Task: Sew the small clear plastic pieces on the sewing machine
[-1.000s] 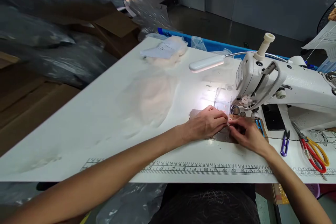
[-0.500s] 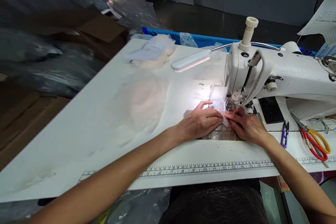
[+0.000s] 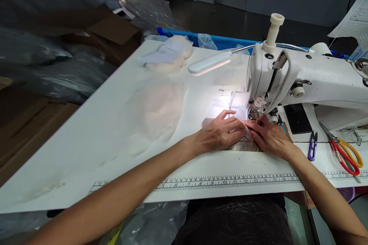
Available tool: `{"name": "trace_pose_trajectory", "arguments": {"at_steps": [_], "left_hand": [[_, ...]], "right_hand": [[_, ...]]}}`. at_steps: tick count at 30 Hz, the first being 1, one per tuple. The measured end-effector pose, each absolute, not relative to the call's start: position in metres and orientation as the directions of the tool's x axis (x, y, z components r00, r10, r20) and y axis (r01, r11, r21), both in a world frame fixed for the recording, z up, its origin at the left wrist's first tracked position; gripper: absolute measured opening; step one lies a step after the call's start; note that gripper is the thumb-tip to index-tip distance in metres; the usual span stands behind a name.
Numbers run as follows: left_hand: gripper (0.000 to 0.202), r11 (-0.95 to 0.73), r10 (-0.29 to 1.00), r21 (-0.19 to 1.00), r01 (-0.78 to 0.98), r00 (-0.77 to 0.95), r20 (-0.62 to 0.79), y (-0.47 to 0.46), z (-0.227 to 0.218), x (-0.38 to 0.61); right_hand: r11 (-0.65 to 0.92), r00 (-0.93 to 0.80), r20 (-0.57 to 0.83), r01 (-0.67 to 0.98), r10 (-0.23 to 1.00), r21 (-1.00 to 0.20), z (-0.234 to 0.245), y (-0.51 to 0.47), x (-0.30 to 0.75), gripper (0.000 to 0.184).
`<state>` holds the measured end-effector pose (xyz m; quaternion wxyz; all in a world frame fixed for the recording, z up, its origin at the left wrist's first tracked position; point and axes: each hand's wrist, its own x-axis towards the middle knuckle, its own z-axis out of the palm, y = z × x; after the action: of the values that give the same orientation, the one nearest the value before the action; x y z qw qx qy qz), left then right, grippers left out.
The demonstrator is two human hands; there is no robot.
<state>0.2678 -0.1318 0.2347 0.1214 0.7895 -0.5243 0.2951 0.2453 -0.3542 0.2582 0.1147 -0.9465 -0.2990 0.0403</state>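
Note:
A thin, sheer whitish fabric piece (image 3: 238,111) lies at the presser foot (image 3: 253,114) of a white sewing machine (image 3: 304,74). My left hand (image 3: 220,133) rests palm down on its left side, one finger stretched toward the machine and the others closed on the fabric's near edge. Right beside it, my right hand (image 3: 268,136) pinches the same edge with thumb and fingers, just in front of the foot. Both sets of fingertips nearly meet. Under the hands is a shiny brownish plate (image 3: 244,145). The needle tip is too small to make out.
A lamp (image 3: 209,63) lights the sewing spot. Pale sheer pieces (image 3: 158,111) and a paper-topped bundle (image 3: 165,53) lie leftward. At right are a phone (image 3: 297,118), purple snips (image 3: 312,146) and red-and-yellow-handled scissors (image 3: 343,153). A printed ruler (image 3: 230,180) runs along the front edge.
Both hands keep their hold beside the presser foot, with only slight finger shifts at the fabric edge. The whole view has moved a little.

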Motion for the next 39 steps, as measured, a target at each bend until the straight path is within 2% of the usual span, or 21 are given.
{"name": "trace_pose_trajectory", "arguments": {"at_steps": [2, 7, 11, 14, 17, 39], "left_hand": [[0.023, -0.402, -0.782, -0.108, -0.909, 0.280, 0.556, -0.131, 0.236, 0.268], [0.025, -0.384, -0.786, 0.017, -0.923, 0.336, 0.518, -0.129, 0.239, 0.267], [0.024, -0.388, -0.761, 0.076, -0.919, 0.366, 0.536, -0.128, 0.239, 0.265], [0.021, -0.420, -0.736, 0.069, -0.905, 0.384, 0.558, -0.128, 0.239, 0.263], [0.017, -0.433, -0.719, 0.054, -0.900, 0.381, 0.582, -0.128, 0.238, 0.263], [0.019, -0.383, -0.718, 0.057, -0.922, 0.336, 0.610, -0.130, 0.235, 0.264]], "right_hand": [[-0.812, 0.828, -0.020, 0.545, 0.560, -0.208, 0.259, -0.349, 0.244, 0.041], [-0.852, 0.859, -0.031, 0.501, 0.511, -0.150, 0.261, -0.339, 0.241, 0.037], [-0.840, 0.863, 0.020, 0.496, 0.504, -0.218, 0.257, -0.348, 0.239, 0.037], [-0.791, 0.849, 0.085, 0.519, 0.522, -0.323, 0.253, -0.360, 0.239, 0.039], [-0.752, 0.830, 0.109, 0.545, 0.547, -0.371, 0.252, -0.366, 0.239, 0.039], [-0.774, 0.829, 0.043, 0.539, 0.558, -0.333, 0.251, -0.362, 0.239, 0.038]]}}
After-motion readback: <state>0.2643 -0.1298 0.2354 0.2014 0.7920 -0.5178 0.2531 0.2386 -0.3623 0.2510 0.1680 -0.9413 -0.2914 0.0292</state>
